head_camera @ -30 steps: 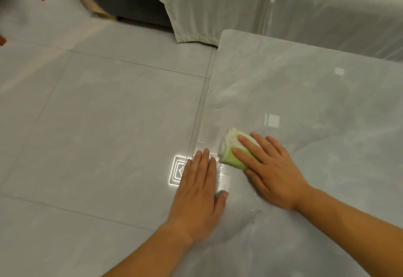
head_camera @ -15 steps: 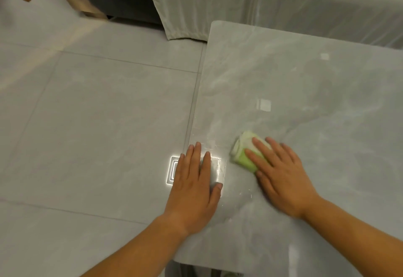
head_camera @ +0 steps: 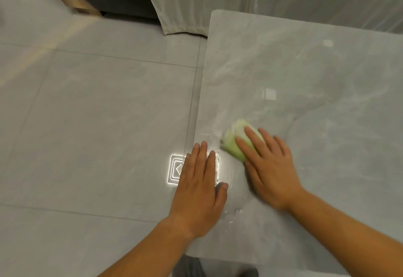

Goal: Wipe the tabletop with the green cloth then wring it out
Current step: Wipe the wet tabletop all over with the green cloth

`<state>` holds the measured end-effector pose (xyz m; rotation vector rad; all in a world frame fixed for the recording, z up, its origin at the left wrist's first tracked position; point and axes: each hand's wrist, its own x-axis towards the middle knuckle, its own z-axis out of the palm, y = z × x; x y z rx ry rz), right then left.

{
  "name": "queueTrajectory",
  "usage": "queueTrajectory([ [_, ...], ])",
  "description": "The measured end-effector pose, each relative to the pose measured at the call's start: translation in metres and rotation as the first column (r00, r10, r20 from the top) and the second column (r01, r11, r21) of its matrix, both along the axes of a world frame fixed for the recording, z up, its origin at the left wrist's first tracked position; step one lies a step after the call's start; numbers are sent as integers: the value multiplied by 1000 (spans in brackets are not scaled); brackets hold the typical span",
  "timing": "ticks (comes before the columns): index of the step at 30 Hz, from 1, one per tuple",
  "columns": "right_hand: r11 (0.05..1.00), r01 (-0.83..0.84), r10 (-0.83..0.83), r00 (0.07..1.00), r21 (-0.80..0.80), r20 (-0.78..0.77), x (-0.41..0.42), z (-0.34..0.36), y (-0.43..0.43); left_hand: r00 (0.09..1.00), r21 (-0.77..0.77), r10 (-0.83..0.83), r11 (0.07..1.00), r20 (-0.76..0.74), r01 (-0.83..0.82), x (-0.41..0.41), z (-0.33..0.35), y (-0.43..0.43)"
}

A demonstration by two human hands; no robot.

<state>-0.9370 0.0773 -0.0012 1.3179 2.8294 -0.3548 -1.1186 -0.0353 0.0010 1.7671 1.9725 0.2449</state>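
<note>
The green cloth (head_camera: 236,143) is pressed flat onto the tabletop (head_camera: 305,93) under the right hand (head_camera: 269,165).

The cloth is bunched into a small wad, lying near the left edge of the tabletop and just inside it. It is covered on its near side by the spread fingers (head_camera: 250,139) of the right hand, which are laid on top rather than curled around it, so nothing is clamped. The left hand (head_camera: 199,187) is laid palm down at the same edge of the tabletop, just beside the cloth, fingers extended and close together, nothing held. Wet streaks are seen on the tabletop around the cloth.
</note>
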Motion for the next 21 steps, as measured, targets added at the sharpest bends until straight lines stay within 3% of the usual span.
queueTrajectory([
  [6,999,11,-10,1000,53,-23,-84,-9,57,999,24,13,1000,-35,-12,2,-7,-4],
  [12,936,-351,351,936,23,7,-25,0,20,996,6,15,1000,-85,-15,6,-7,-31],
  [18,999,-29,30,999,24,-15,-75,-4,52,992,-11,29,999,-126,-31,10,-5,-29],
  [21,976,-213,213,977,44,3,-43,-5,15,995,-26,57,998,-82,-59,13,2,-35],
])
